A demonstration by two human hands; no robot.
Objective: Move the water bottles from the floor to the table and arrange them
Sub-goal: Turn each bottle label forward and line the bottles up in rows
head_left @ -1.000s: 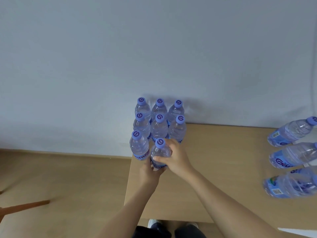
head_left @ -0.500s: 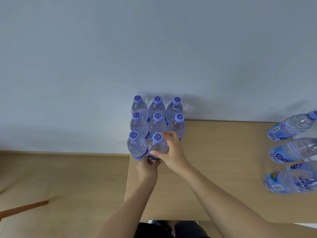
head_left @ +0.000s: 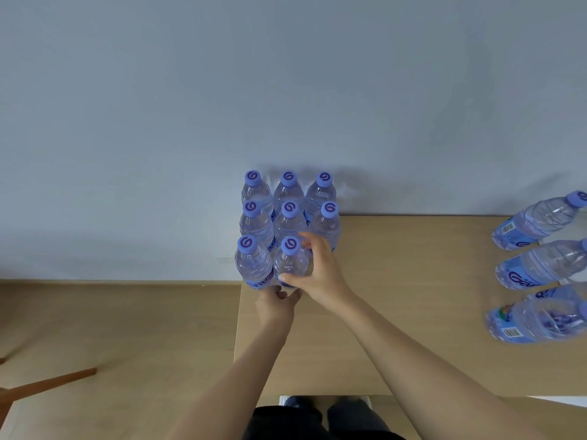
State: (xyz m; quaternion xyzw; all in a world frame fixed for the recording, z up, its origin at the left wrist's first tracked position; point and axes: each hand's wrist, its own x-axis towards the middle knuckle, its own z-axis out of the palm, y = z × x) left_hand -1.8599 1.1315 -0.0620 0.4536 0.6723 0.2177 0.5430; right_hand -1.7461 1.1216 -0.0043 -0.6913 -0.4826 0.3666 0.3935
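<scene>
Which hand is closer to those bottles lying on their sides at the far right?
Right. The right hand grips an upright bottle in the cluster; the left hand sits further from the lying bottles.

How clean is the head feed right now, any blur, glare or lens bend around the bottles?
Head view: the standing bottles and both hands are sharp; soft light, faint shadows on the wall behind the caps, no harsh glare. The lying bottles at the right edge are stretched by the wide lens, and the nearest one is smeared.

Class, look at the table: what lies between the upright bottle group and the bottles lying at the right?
Head view: only bare tabletop between the upright group and the lying bottles.
</scene>
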